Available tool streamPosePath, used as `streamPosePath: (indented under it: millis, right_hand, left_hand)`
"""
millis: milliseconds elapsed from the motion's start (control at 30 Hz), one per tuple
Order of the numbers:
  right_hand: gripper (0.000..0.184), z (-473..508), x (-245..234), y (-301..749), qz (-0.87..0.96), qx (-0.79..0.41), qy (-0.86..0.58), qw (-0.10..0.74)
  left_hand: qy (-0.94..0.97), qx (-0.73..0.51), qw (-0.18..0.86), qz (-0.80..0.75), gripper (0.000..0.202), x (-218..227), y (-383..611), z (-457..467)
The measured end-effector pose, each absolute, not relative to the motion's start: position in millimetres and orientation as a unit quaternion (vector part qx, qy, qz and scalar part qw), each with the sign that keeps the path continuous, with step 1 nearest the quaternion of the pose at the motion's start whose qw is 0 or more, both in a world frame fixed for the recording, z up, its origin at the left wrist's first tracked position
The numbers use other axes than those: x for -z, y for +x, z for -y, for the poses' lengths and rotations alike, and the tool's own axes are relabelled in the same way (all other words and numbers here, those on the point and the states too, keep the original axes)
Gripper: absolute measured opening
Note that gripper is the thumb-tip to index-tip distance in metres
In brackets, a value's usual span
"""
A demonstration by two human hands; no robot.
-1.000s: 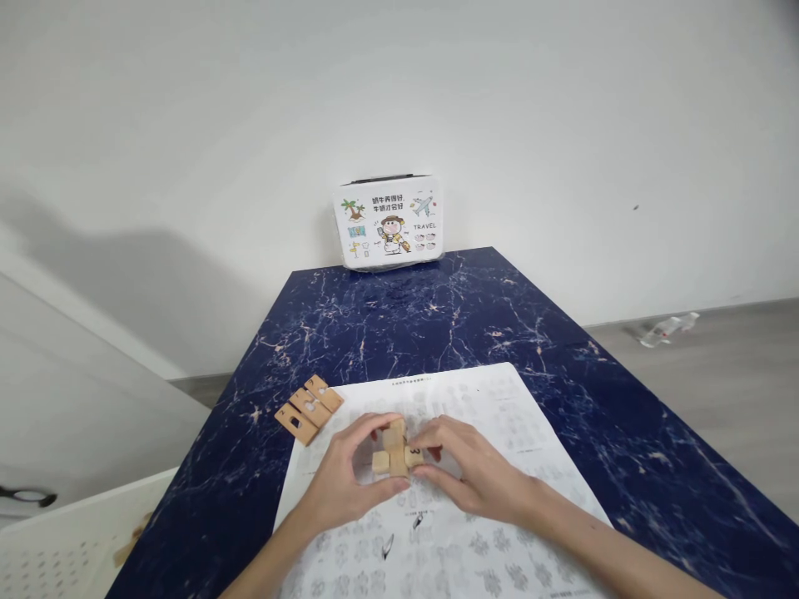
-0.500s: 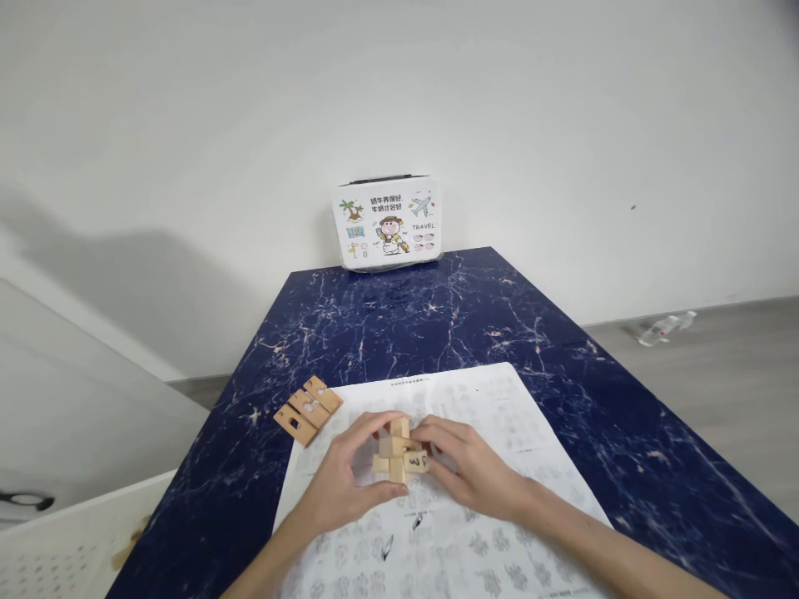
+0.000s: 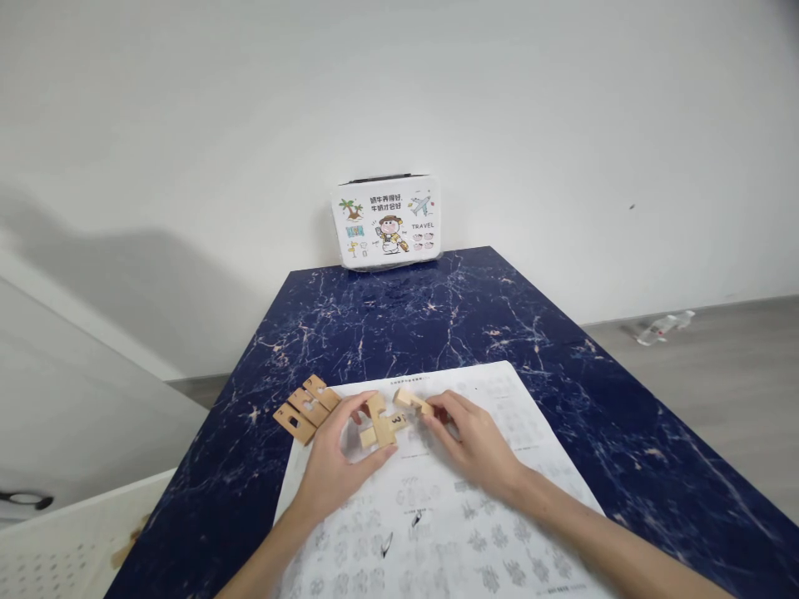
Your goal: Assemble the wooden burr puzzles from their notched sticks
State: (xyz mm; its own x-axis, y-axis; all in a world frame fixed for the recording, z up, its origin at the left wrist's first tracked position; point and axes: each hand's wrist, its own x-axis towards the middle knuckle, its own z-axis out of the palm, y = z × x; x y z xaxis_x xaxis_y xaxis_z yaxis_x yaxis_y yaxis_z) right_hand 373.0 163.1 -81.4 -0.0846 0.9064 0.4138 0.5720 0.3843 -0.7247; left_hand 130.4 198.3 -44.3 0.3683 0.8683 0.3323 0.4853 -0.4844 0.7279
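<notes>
My left hand (image 3: pixel 340 453) grips a cluster of interlocking wooden puzzle pieces (image 3: pixel 380 423), its thumb and fingers at opposite ends of a notched bar. One piece in the cluster bears a dark "3". Just to the right, my right hand (image 3: pixel 471 437) pinches a single notched wooden puzzle piece (image 3: pixel 409 401), apart from the cluster. Both are held over a printed instruction sheet (image 3: pixel 449 499) covered in small line diagrams. Left of the left hand, several flat numbered wooden pieces with cut-out holes (image 3: pixel 305 408) lie side by side at the sheet's upper left corner.
The dark blue marbled table (image 3: pixel 399 324) runs to the wall. At its far end stands a white cartoon-printed case (image 3: pixel 387 225). A white perforated basket (image 3: pixel 56 549) with wooden pieces sits below the left edge; a clear plastic bottle (image 3: pixel 662 329) lies on the floor at right.
One notched piece has come off the cluster and is now in my right hand. The left hand has moved slightly up and left, tilting the rest.
</notes>
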Motion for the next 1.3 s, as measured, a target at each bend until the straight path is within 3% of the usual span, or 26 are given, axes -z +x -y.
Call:
streamPosePath:
  millis: [167, 333, 600, 800, 1300]
  right_hand:
    - [0.014, -163.4, 87.2, 371.1, 0.735, -0.131, -0.533, 0.398]
    - [0.015, -158.4, 75.6, 372.7, 0.739, -0.182, -0.465, 0.452]
    - [0.014, -152.0, 68.6, 368.1, 0.786, -0.241, -0.404, 0.401]
    - [0.015, -152.7, 67.8, 368.4, 0.788, -0.200, -0.402, 0.422]
    - [0.009, -150.5, 66.6, 366.0, 0.812, -0.178, -0.376, 0.410]
  left_hand:
    - [0.802, -0.343, 0.246, -0.423, 0.058, 47.9, 131.8, -195.6]
    - [0.829, -0.320, 0.241, -0.391, 0.062, 49.8, 132.6, -193.4]
    - [0.840, -0.308, 0.260, -0.363, 0.066, 52.2, 131.4, -192.8]
    - [0.818, -0.339, 0.287, -0.365, 0.058, 48.9, 132.7, -193.3]
    - [0.864, -0.381, 0.184, -0.275, 0.063, 50.1, 129.1, -192.3]
